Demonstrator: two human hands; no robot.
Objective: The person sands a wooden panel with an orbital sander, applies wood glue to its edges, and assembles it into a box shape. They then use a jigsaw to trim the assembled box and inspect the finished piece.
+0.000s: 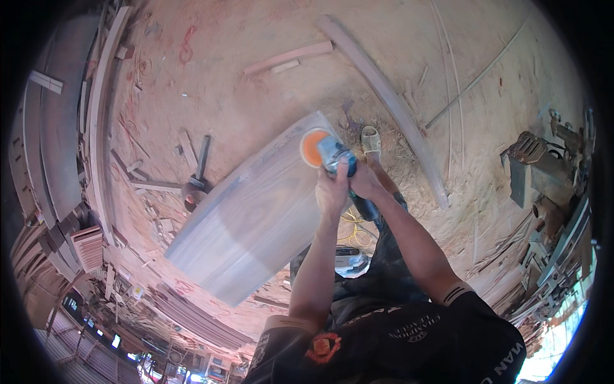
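Observation:
A wide wooden board [256,221] lies slantwise before me, its far end up and to the right. Over that far end is a blue handheld power sander [332,151] with a round orange disc [311,148]; whether the disc touches the wood I cannot tell. My left hand [332,191] is wrapped round the tool's near side, thumb on top. Close beside it, my right hand [365,180] grips the tool's rear body. The fingers under the sander are hidden.
A long curved beam [387,96] and shorter timber strips [288,57] lie on the dusty ground ahead. Planks [61,141] are stacked at left. A metal machine [540,163] stands at right. A yellow cord [358,229] runs near my legs, by my sandalled foot [370,142].

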